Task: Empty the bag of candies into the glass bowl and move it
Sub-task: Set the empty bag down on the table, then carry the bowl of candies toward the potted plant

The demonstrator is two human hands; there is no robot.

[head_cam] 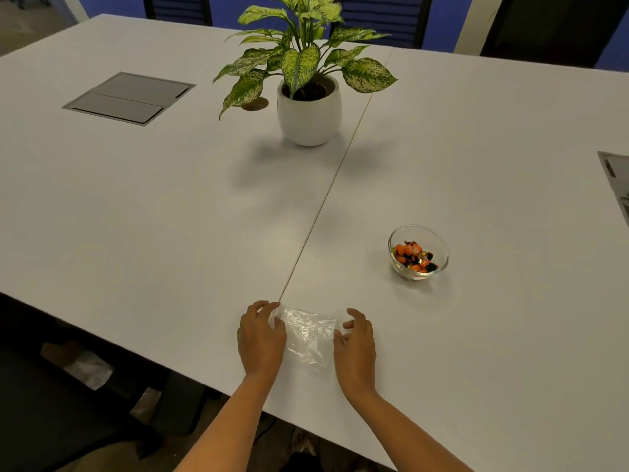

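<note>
Flattening the empty clear plastic bag (308, 337) between your left hand (260, 338) and right hand (355, 342), both resting unclenched on its edges, press outward evenly, well short of the candy-filled glass bowl (418, 252).

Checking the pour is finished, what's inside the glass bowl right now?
The glass bowl holds wrapped candies, orange and dark. Any lower ones are hidden beneath the pile.

Both hands are lying palm-down near the front edge, left hand (261, 338) and right hand (355, 347) facing inward, fingers loosely curled, forearms bare.
</note>
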